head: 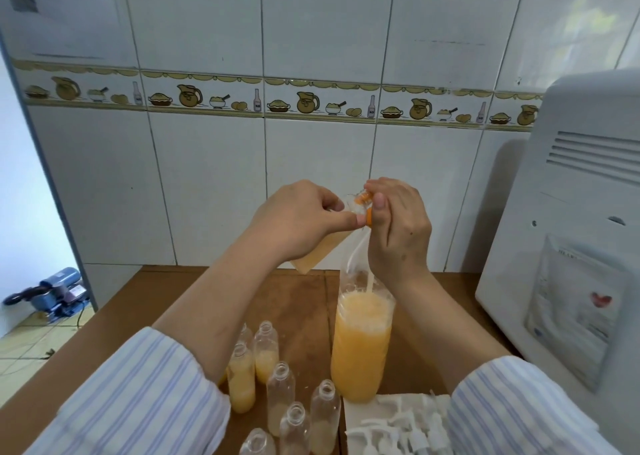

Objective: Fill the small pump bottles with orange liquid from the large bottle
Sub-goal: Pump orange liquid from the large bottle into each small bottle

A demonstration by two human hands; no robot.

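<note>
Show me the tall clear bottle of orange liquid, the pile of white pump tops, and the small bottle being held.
Tall clear bottle of orange liquid [360, 347], head view, mid-body.
Pile of white pump tops [398, 427], head view, centre.
Small held bottle [322, 252], head view, lower body below the left hand.

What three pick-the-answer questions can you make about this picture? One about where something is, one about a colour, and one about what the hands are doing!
1. Where does the large bottle stand?
A. on the brown table
B. on the floor
C. on the white machine

2. What colour is the liquid in it?
A. green
B. orange
C. blue

3. What are the left hand and right hand doing?
A. resting flat
B. holding a small bottle up between them
C. wiping the wall

Answers: 1 A, its base sits on the table. 2 B, it shows through the clear side. 3 B, both hands grip it near its neck.
</note>
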